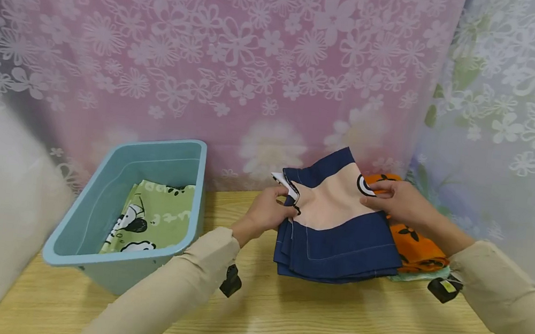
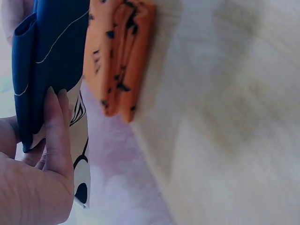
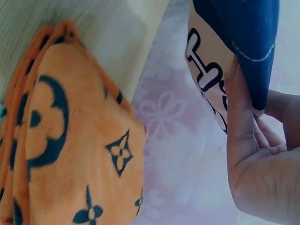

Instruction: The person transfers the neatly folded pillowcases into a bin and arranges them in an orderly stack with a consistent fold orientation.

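Both hands hold a folded navy and pale-peach cloth (image 1: 336, 211), tilted up over the wooden table. The left hand (image 1: 269, 210) pinches its left edge, where a white flap with black print sticks out. On the opposite edge, the right hand (image 1: 399, 202) grips it with thumb and fingers, beside a black-and-white ring print. In the left wrist view, the left fingers (image 2: 57, 136) lie along the navy layers. Part of a folded orange cloth with dark flower marks (image 1: 412, 245) shows behind the held cloth and right forearm; its folds (image 3: 89, 136) fill the left of the right wrist view.
On the left stands a blue-green plastic bin (image 1: 117, 268) with a folded green cartoon-print cloth (image 1: 161, 216) inside. A pale green cloth (image 1: 421, 276) peeks out under the orange one. Flower-printed curtains (image 1: 256, 80) hang behind the wooden table (image 1: 281, 324).
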Demonstrator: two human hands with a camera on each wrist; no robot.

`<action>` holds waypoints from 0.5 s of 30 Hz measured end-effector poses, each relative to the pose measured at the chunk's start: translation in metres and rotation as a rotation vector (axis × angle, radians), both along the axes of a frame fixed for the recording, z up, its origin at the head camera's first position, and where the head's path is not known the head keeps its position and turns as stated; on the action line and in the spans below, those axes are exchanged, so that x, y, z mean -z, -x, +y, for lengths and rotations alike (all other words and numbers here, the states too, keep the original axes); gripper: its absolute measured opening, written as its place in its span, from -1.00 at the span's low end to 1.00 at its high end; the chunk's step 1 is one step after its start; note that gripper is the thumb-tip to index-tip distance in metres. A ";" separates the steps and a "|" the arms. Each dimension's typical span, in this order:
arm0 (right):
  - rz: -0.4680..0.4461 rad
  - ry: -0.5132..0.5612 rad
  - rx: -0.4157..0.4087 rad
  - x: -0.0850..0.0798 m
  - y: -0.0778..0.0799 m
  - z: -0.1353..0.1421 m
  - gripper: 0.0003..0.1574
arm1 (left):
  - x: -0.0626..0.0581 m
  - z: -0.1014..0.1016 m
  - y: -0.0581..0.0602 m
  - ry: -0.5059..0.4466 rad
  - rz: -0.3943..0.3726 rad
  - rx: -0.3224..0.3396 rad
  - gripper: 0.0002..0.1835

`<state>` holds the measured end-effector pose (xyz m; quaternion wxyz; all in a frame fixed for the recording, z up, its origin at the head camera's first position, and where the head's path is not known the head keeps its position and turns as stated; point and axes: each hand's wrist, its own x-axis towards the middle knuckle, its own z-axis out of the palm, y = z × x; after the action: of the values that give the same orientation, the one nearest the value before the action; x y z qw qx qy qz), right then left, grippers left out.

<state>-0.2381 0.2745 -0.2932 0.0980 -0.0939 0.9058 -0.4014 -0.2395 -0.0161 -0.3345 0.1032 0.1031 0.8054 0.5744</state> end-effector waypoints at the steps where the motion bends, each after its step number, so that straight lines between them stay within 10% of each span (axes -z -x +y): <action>1: -0.003 0.016 -0.001 -0.001 0.000 -0.001 -0.05 | -0.004 -0.003 0.000 -0.001 0.007 0.004 -0.62; 15: -0.007 0.088 -0.071 -0.035 -0.012 -0.032 -0.04 | -0.059 -0.046 -0.015 0.175 0.068 0.007 -0.64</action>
<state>-0.2264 0.2425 -0.2577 0.1114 -0.1288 0.8830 -0.4374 -0.2242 -0.0622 -0.2752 0.0864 0.1162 0.8553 0.4975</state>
